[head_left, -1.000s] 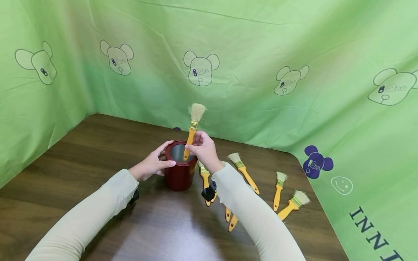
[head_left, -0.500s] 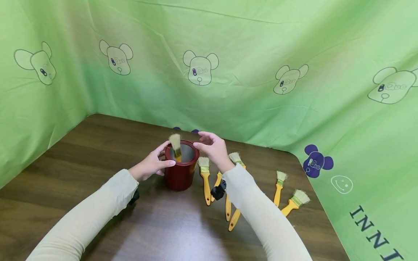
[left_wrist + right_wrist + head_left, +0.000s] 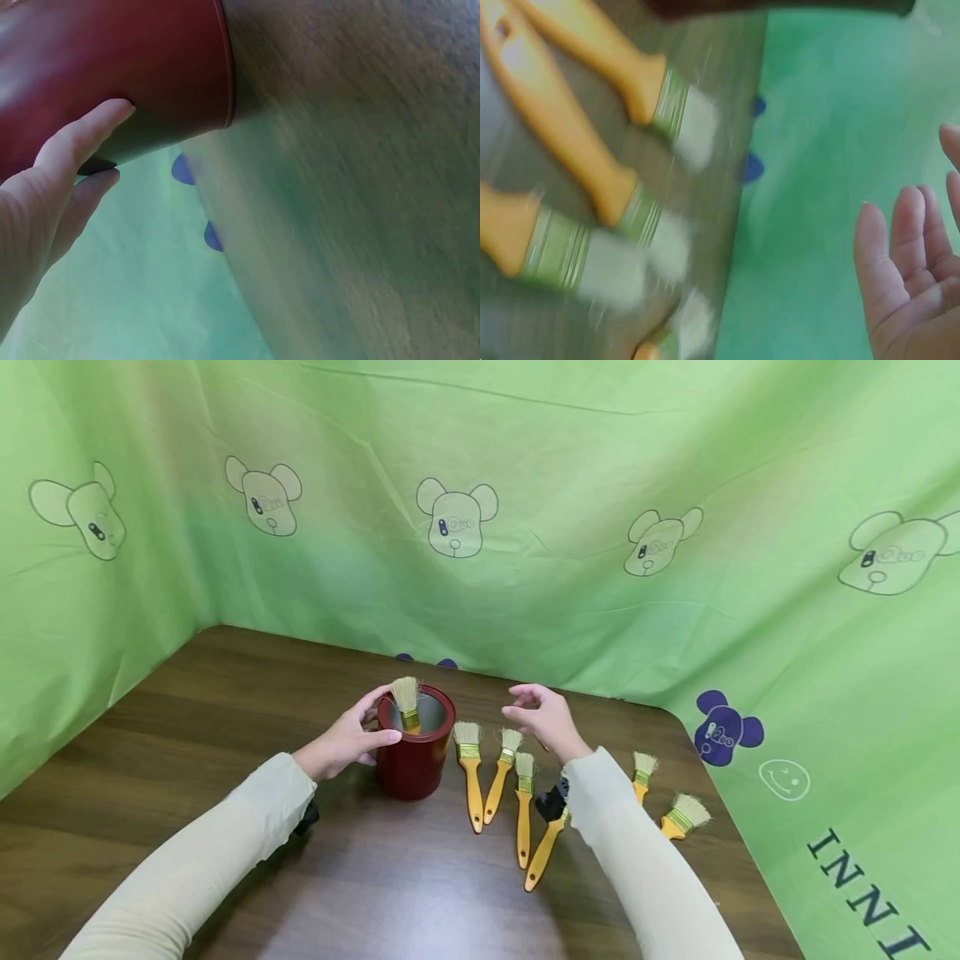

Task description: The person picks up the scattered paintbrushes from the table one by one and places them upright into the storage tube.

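A dark red canister (image 3: 411,768) with a grey inside stands on the table. My left hand (image 3: 341,743) grips it near the rim, thumb on the near side and fingers on the far side; the left wrist view shows fingertips (image 3: 112,112) against its wall. Bristles up, a paintbrush (image 3: 406,697) leans in the canister, its lower handle hidden. My right hand (image 3: 547,720) holds nothing and hovers right of the canister, fingers relaxed. Below it lie several yellow-handled paintbrushes (image 3: 523,814), blurred in the right wrist view, where one brush (image 3: 562,120) points its bristles toward the cloth.
Farther right lie two more paintbrushes, one narrow (image 3: 642,768) and one wide (image 3: 686,814), partly behind my right sleeve (image 3: 637,843). A green printed cloth (image 3: 525,610) hangs along the back and sides of the wooden table (image 3: 337,877).
My right hand has let go of the paintbrush, which dropped handle first into the canister, and has moved right over the loose brushes. The left hand has kept its grip.
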Action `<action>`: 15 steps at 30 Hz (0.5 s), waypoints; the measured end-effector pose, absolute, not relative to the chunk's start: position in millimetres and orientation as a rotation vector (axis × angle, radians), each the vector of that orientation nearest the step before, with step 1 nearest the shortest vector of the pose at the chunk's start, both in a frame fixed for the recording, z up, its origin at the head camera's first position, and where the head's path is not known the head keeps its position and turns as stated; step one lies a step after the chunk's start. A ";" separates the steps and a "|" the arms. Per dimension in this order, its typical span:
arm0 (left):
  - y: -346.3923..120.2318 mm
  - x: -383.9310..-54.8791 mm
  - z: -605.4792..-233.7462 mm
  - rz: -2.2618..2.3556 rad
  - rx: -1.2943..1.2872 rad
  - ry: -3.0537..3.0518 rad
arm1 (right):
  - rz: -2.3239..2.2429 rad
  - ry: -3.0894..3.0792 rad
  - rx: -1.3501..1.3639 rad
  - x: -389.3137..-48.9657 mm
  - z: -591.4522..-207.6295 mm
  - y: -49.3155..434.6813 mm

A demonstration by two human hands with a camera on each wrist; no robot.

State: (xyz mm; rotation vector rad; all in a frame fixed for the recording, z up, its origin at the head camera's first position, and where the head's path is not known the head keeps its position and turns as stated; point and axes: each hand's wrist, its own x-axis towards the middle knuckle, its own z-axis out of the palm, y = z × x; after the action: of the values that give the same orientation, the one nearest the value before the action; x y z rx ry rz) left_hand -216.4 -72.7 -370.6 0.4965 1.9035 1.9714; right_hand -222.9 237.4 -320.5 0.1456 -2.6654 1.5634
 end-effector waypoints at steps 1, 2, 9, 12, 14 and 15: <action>-72.9 -216.1 -370.5 1.977 0.491 1.896 | 1.550 -2.685 0.141 -221.8 -322.2 244.5; -73.4 -215.5 -369.6 1.985 0.480 1.890 | 1.548 -2.702 0.133 -221.1 -324.3 251.9; -76.5 -216.9 -364.9 2.018 0.463 1.853 | 1.404 -2.860 0.019 -209.1 -342.1 304.9; -75.0 -215.6 -364.7 2.004 0.470 1.866 | 1.382 -2.908 -0.061 -200.6 -349.9 323.4; -72.6 -213.4 -365.0 2.010 0.443 1.893 | 1.374 -2.925 -0.084 -197.4 -355.0 332.8; -70.9 -211.8 -365.2 2.017 0.421 1.917 | 1.360 -2.933 -0.092 -196.7 -357.6 336.6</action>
State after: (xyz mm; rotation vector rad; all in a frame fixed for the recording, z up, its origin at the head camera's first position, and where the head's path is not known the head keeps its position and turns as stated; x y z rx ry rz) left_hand -211.8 -70.9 -365.2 0.4212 1.9173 2.0170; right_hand -196.7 336.6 -357.6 -0.0919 -2.9334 1.3602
